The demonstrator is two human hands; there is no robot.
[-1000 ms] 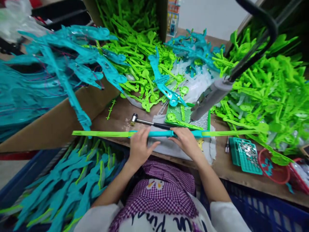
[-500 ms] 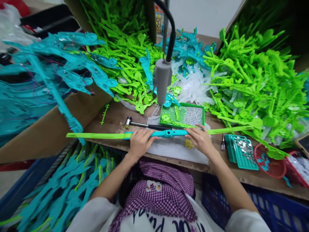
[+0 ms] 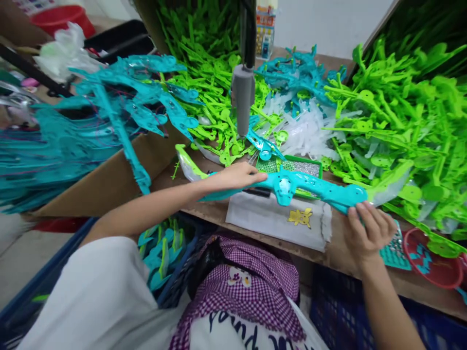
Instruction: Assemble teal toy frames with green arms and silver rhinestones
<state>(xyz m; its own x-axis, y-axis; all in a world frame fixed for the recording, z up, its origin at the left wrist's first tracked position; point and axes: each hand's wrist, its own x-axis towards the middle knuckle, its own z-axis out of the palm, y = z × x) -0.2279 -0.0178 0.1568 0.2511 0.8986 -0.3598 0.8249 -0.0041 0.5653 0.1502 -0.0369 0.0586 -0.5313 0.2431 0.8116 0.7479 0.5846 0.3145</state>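
A turquoise plastic toy bow (image 3: pixel 310 184) with green and translucent tips is held across the bench, its broad side facing me. My left hand (image 3: pixel 239 176) is closed over its left half, with one digit stretched along the piece towards the middle. My right hand (image 3: pixel 370 231) grips the lower edge of its right end between thumb and fingers. Behind the bow sits a green tray (image 3: pixel 320 167) of small silver parts, partly covered. A white cloth (image 3: pixel 262 218) with a yellow figure lies beneath. The hammer's dark handle (image 3: pixel 257 192) shows just below the bow.
A grey tool (image 3: pixel 242 97) hangs over the bench. Piles of green pieces (image 3: pixel 386 116) and clear strips (image 3: pixel 310 129) crowd the back. Turquoise parts (image 3: pixel 51 150) fill a cardboard box (image 3: pixel 98 180) at left. A red bowl (image 3: pixel 434 272) stands at right; a blue crate (image 3: pixel 178 287) is below.
The bow has been turned from edge-on to broad side up. My right hand has slid outward to its right end, while my left hand reaches further over it. The view has shifted left.
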